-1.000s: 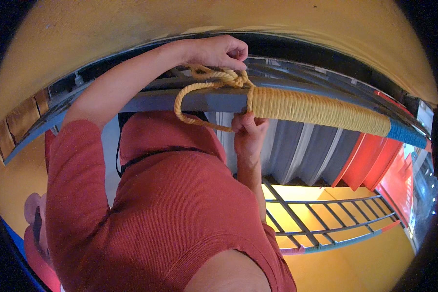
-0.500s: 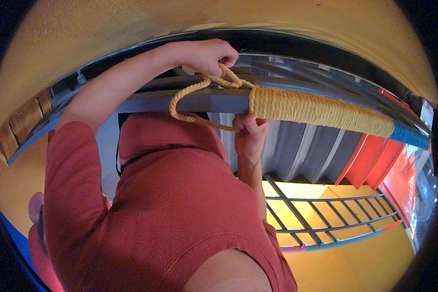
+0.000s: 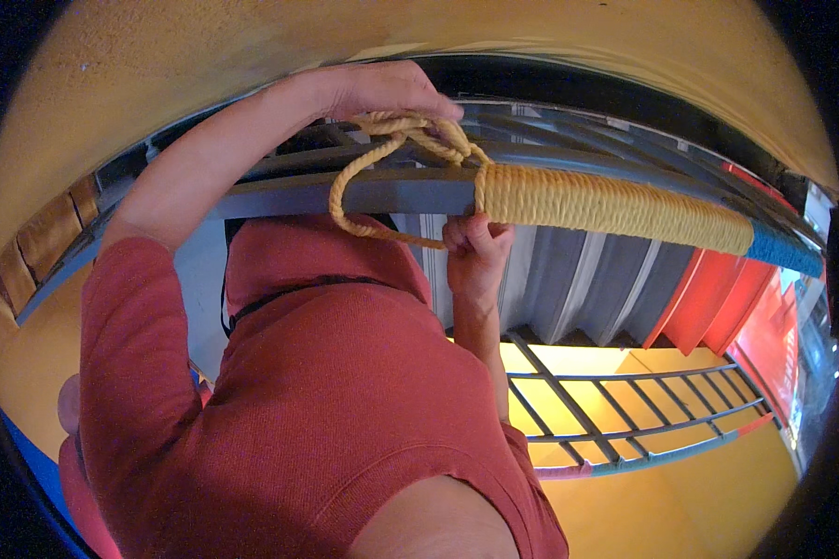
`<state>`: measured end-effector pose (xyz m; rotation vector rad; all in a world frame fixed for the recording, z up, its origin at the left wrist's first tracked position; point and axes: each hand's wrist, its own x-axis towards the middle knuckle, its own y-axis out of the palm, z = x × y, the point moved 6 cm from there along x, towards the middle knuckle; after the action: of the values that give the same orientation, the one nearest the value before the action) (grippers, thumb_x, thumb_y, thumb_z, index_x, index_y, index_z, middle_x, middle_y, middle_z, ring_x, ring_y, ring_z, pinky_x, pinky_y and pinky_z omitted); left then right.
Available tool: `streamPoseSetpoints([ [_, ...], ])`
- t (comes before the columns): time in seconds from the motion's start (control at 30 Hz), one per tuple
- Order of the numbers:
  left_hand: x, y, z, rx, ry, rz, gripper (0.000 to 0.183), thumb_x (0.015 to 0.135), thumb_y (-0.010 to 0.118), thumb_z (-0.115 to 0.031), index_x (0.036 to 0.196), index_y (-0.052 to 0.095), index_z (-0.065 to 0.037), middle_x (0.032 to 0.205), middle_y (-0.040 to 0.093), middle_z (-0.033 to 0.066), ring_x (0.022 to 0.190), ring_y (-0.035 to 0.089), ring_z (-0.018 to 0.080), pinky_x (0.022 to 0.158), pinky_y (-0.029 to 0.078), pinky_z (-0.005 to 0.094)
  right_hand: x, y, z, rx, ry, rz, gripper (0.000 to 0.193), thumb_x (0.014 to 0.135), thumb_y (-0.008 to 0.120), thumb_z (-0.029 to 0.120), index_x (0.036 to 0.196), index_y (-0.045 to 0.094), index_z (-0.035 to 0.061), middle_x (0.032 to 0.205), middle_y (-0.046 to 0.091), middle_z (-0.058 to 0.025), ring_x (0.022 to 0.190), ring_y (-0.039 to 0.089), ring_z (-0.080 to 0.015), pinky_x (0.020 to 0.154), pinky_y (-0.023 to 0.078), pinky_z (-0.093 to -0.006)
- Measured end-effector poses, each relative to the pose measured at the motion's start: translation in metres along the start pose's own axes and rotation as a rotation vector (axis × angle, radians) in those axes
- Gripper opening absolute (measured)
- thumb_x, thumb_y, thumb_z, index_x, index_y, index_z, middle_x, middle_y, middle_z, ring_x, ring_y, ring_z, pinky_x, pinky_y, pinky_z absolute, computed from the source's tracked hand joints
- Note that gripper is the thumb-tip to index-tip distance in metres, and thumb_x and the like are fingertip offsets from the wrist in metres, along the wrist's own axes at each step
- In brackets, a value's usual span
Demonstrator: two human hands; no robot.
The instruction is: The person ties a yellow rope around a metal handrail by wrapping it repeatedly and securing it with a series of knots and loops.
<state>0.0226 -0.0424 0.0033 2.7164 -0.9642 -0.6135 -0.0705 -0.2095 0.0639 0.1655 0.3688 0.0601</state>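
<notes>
A grey metal handrail (image 3: 405, 194) runs across in front of me. Tight turns of yellow rope (image 3: 615, 207) wrap its right part, and the loose end hangs in loops left of the wrapping. My left hand (image 3: 396, 90) is above the rail's far side, closed over bunched rope, its fingertips partly hidden. From below, my right hand (image 3: 477, 240) pinches the rope against the rail at the left end of the wrapping. One large loop droops in front of the bare rail between both hands.
Blue wrapping (image 3: 785, 250) covers the rail farther right. Grey and red stair steps (image 3: 569, 279) rise beyond it. A dark railing (image 3: 639, 438) with coloured wrapping stands at lower right, beside a yellow wall (image 3: 699, 494). Part of another person (image 3: 76, 456) shows at lower left.
My left hand has shifted slightly up and its fingers now reach flatter over the rope, which is gathered into more loops beneath. The right hand stays at the wrapping's end.
</notes>
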Motion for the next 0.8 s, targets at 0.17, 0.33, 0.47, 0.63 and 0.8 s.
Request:
streamPoseSetpoints([
  [0.17,0.014,-0.005,0.002,0.236,0.147,-0.172,0.02,0.078,0.065,-0.023,0.087,0.07,-0.007,0.078,0.063,0.0052,0.07,0.057,0.012,0.062,0.045,0.0263,0.0,0.004,0.001,0.026,-0.002,0.004,0.032,0.082,0.067,0.032,0.088,0.047,0.0076,0.061,0.035,0.0043,0.047,0.029,-0.0061,0.042,0.022,-0.022],
  [0.33,0.014,0.01,-0.016,0.692,0.429,-0.161,0.024,0.066,0.068,-0.005,0.09,0.062,-0.004,0.084,0.06,0.0119,0.082,0.059,0.0279,0.07,0.046,0.0361,0.0,0.005,0.003,0.019,0.006,0.026,0.034,0.082,0.067,0.032,0.092,0.047,0.0072,0.062,0.035,0.0045,0.048,0.029,-0.0061,0.042,0.021,-0.0223],
  [0.47,0.02,0.014,0.004,0.808,0.342,-0.098,0.035,0.064,0.064,0.001,0.096,0.052,-0.004,0.087,0.058,0.0154,0.089,0.056,0.0359,0.074,0.044,0.0423,0.0,0.008,0.004,-0.003,0.0,0.051,0.033,0.083,0.065,0.033,0.09,0.046,0.0076,0.061,0.035,0.0046,0.047,0.029,-0.0064,0.043,0.022,-0.0225],
  [0.63,0.015,-0.032,-0.005,0.855,0.201,-0.449,0.015,0.076,0.047,0.002,0.084,0.059,-0.001,0.071,0.061,0.0113,0.067,0.06,0.0234,0.06,0.046,0.0348,-0.001,0.005,0.001,-0.002,-0.012,0.035,0.031,0.084,0.064,0.033,0.081,0.045,0.0089,0.06,0.034,0.0047,0.047,0.029,-0.0066,0.042,0.022,-0.023],
  [0.8,0.002,-0.025,-0.04,-0.025,0.263,-0.199,0.023,0.083,0.038,-0.005,0.09,0.06,-0.004,0.086,0.066,0.0098,0.08,0.063,0.0192,0.07,0.051,0.0317,0.0,0.004,0.001,-0.001,-0.02,0.035,0.03,0.084,0.064,0.032,0.081,0.045,0.0089,0.06,0.034,0.0048,0.047,0.029,-0.0065,0.042,0.022,-0.023],
])
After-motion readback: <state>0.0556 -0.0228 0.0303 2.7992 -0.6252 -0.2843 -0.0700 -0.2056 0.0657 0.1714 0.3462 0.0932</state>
